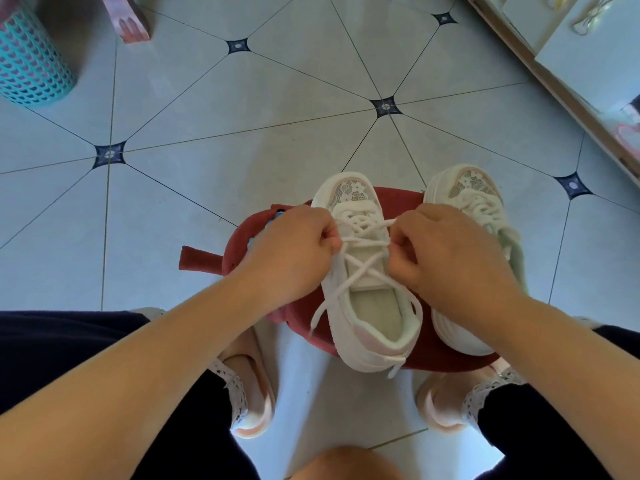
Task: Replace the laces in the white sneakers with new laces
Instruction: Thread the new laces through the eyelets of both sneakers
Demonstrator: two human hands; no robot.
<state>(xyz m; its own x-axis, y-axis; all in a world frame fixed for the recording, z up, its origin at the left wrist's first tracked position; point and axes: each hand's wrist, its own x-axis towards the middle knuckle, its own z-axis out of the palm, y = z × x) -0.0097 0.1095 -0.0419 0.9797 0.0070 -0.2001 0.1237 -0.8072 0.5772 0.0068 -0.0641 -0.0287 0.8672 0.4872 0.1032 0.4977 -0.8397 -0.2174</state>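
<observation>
White lace-toed fabric sneaker [367, 306]: centre of round red stool [398, 202], toe pointing away from person.
Flat white woven lace [363, 268]: crossed over tongue, loose ends trailing toward stool's near edge.
Left hand [294, 251]: fingers curled, pinching lace at left eyelet row.
Right hand [453, 251]: same pinch, right row.
Handling advice: draw both sides evenly; keep lace flat, untwisted.
Second white sneaker [485, 209]: stool's right edge, laces present.

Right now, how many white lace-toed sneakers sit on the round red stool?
2. One white sneaker centred on the round red stool, between left hand and right hand pinching its white lace; the other sneaker at the stool's right edge.
</observation>
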